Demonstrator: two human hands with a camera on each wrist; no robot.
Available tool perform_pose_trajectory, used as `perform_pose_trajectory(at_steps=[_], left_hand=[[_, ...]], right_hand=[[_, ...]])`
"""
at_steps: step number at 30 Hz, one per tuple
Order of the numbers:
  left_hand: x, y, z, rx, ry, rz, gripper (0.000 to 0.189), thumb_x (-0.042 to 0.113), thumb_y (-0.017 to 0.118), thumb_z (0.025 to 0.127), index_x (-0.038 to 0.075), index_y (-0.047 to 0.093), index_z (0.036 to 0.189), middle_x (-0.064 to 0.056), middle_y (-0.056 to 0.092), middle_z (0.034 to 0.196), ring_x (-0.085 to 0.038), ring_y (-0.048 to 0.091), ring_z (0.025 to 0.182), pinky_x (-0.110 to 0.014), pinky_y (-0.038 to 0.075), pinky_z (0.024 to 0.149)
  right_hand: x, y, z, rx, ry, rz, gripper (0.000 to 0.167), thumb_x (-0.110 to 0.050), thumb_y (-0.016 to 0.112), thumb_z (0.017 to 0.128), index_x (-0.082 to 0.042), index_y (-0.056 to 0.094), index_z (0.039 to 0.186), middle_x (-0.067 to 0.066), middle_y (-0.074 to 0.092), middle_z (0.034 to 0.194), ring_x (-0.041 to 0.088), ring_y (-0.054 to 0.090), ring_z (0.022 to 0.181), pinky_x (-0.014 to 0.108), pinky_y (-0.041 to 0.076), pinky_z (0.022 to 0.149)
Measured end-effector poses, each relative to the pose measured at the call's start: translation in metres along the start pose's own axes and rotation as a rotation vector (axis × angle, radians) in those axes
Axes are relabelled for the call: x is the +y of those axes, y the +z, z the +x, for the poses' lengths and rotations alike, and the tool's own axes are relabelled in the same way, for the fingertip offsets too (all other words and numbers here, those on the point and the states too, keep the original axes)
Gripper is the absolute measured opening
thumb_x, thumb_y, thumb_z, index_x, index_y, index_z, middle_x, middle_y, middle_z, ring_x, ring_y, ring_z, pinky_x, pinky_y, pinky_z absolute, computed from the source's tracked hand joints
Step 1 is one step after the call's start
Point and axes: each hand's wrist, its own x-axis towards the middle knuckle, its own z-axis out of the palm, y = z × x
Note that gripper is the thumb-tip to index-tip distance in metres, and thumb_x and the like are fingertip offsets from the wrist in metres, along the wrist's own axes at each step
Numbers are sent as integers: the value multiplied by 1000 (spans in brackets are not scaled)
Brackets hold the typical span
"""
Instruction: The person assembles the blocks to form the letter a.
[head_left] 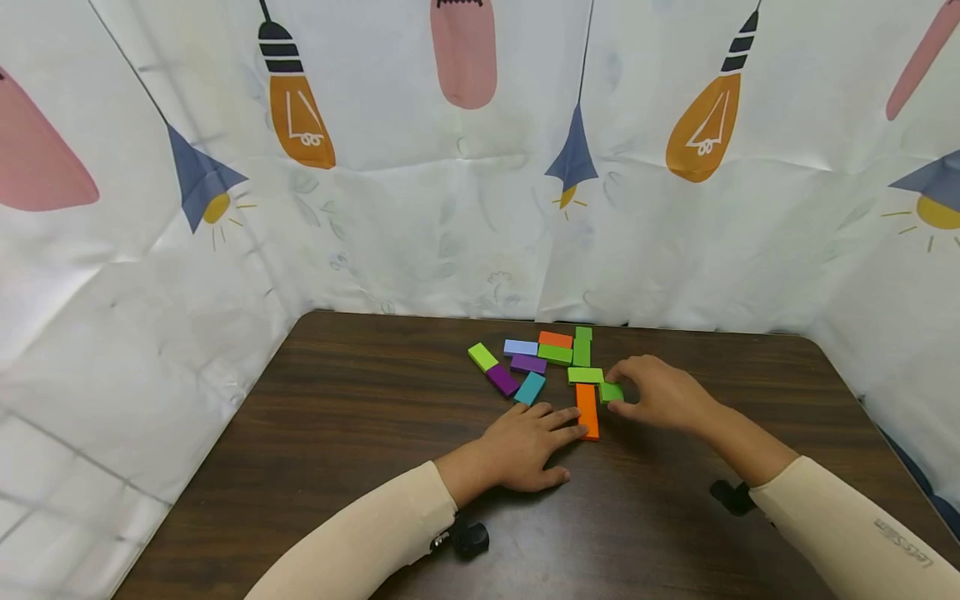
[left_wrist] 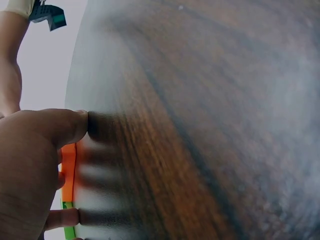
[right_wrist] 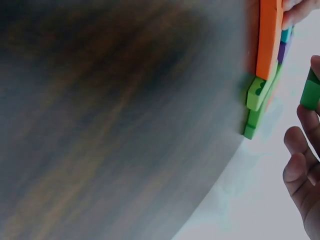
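My right hand (head_left: 663,398) pinches a green block (head_left: 611,392) between thumb and fingers, close beside the upper end of a long orange block (head_left: 588,412). That green block (right_wrist: 311,93) appears at the right edge of the right wrist view, in the fingers. With its fingers spread, my left hand (head_left: 525,446) lies over the table, fingertips at the left side of the orange block. Just above the orange block lies a light green block (head_left: 585,376) set crosswise. In the left wrist view, the thumb (left_wrist: 65,125) partly hides the orange block (left_wrist: 69,172).
On the dark wooden table (head_left: 360,417), green blocks (head_left: 582,352), a short orange block (head_left: 556,339), a pale blue block (head_left: 521,347), purple blocks (head_left: 528,364) and a teal block (head_left: 530,388) lie grouped toward the back. A patterned white curtain (head_left: 420,233) hangs behind.
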Motion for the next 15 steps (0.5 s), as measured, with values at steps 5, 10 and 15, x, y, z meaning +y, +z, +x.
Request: perform_pose_trajectory(at_steps=[5, 10, 15], left_hand=[[0, 1, 0, 2, -3, -13, 68, 61, 52, 100, 33, 37, 160, 8, 29, 166, -20, 38, 143, -45, 37, 112], [-1, 2, 1, 6, 2, -12, 69, 62, 51, 100, 33, 36, 160, 8, 29, 166, -20, 38, 143, -45, 36, 113], [-2, 3, 1, 20, 5, -4, 69, 62, 51, 99, 33, 36, 160, 8, 30, 165, -19, 38, 142, -44, 36, 113]], right_hand=[[-2, 4, -16, 15, -10, 11, 34, -30, 83, 87, -14, 71, 115, 0, 67, 109, 23, 64, 98, 46, 56, 78], [-7, 12, -29, 11, -14, 8, 32, -31, 84, 86, -16, 71, 112, -5, 66, 104, 15, 61, 90, 39, 55, 72], [-12, 21, -39, -2, -29, 12, 30, -32, 83, 87, -19, 71, 111, -6, 67, 105, 13, 61, 89, 37, 55, 71]])
